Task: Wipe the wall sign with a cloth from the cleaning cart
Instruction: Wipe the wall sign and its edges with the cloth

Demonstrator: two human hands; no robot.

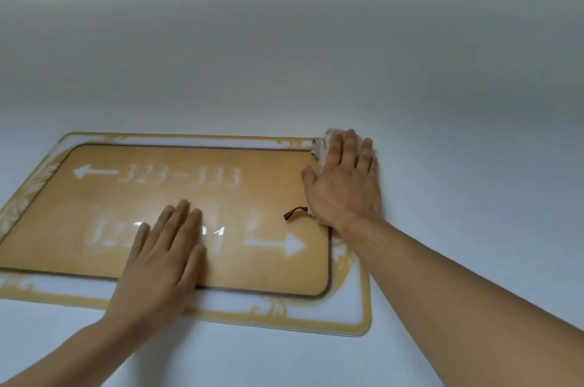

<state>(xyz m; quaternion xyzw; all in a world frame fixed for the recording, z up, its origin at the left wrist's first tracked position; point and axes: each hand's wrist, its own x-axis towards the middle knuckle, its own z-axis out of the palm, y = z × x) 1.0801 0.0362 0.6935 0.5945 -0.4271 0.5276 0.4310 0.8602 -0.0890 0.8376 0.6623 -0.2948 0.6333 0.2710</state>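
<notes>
sign: orange wall sign (196,197) with a pale ornate border, flat on the white wall (284,39). Top row reads arrow-left 323–333; bottom row is partly covered, arrow-right visible.
cloth: light cloth (320,146) pinned under the right hand at the sign's upper right corner, straddling border and wall. Only its edge shows past the fingertips and thumb side. A dark brown loop (295,212) sticks out near the heel of the hand, probably a hang tag.
right grip: right hand (344,178), fingers straight and spread, pressing the cloth flat. No curl or pinch, palm pressure only.
left grip: left hand (164,254), flat, fingers together, resting on the lower middle of the sign over the bottom numbers. Holds nothing; looks like bracing.
step: wiping in progress, cloth at the top right corner. How much is done: cannot tell, no visible dirt line.
next: my read, sweep the cloth leftward from the right grip along the top row, then drop a row. Needs steady palm pressure so the cloth doesn't slip out.
note: left grip sits on unwiped area below and left of the cloth; it must shift for the bottom pass.
</notes>
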